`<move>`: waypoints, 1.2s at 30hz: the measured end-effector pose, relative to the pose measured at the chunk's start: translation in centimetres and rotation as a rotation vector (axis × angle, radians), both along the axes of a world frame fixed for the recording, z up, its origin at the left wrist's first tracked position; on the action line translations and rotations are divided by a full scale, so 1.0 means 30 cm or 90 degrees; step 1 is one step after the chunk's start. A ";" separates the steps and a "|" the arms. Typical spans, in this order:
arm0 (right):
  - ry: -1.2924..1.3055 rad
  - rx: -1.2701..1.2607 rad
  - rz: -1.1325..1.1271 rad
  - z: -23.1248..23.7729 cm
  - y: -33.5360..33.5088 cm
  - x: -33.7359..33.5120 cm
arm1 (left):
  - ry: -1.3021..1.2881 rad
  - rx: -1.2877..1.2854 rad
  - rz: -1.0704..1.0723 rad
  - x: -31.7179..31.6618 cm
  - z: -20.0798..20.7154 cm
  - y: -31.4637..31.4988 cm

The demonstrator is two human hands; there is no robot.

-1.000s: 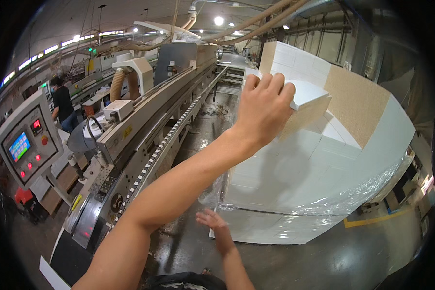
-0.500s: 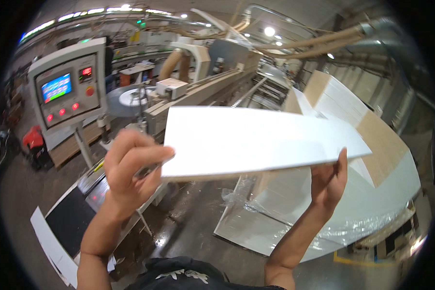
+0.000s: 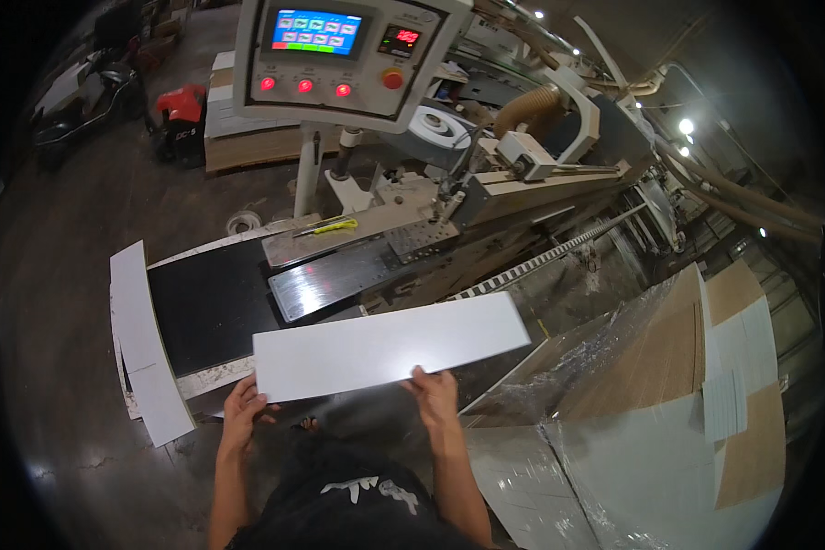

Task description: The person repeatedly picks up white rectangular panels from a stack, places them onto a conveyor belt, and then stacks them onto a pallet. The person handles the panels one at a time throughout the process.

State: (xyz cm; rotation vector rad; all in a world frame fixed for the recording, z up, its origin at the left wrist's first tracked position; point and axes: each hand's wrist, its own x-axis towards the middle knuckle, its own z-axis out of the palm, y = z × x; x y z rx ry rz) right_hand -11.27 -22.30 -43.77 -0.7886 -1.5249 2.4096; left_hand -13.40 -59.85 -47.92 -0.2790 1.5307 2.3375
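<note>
A long white board (image 3: 390,346) is held out in front of me, level with the near end of a machine table. My left hand (image 3: 243,408) grips its near left corner, thumb on the top face and fingers underneath. Farther right, my right hand (image 3: 434,396) grips the near long edge, its thumb on top. Beyond the board lie a metal feed plate (image 3: 325,280) and a black work surface (image 3: 213,298). A yellow-handled tool (image 3: 335,225) rests on the machine ledge behind the plate.
A control panel (image 3: 353,64) with a lit screen and red buttons stands above the machine. Another white strip (image 3: 147,344) lies along the left end of the black surface. Stacked panels (image 3: 614,440), partly under clear film, fill the right side. A red machine (image 3: 181,115) stands far left.
My view has turned left and down toward the machine. The white board has come down from its raised position and now lies flatter, still in both hands.
</note>
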 end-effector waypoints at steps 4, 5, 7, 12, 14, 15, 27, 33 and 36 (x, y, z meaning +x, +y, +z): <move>-0.035 -0.022 0.116 -0.172 -0.174 -0.191 | -0.032 -0.078 0.076 0.002 -0.094 -0.180; -0.047 -0.001 0.134 -0.212 -0.205 -0.238 | -0.030 -0.075 0.078 -0.002 -0.107 -0.214; -0.050 0.017 0.155 -0.259 -0.265 -0.317 | -0.039 -0.077 0.115 -0.021 -0.136 -0.255; -0.086 0.056 0.136 -0.358 -0.354 -0.491 | -0.033 -0.118 0.182 -0.072 -0.248 -0.293; -0.095 0.088 0.109 -0.390 -0.369 -0.521 | -0.002 -0.119 0.174 -0.109 -0.261 -0.278; -0.094 0.105 0.108 -0.385 -0.368 -0.533 | 0.026 -0.131 0.167 -0.132 -0.272 -0.269; -0.161 0.815 0.148 -0.422 -0.252 -0.716 | 0.121 -0.374 0.152 -0.351 -0.268 -0.177; -0.030 0.637 0.148 -0.377 -0.163 -0.731 | 0.181 -0.495 0.157 -0.366 -0.246 -0.085; -0.064 0.575 0.156 -0.337 -0.076 -0.760 | 0.200 -0.657 0.111 -0.386 -0.228 -0.006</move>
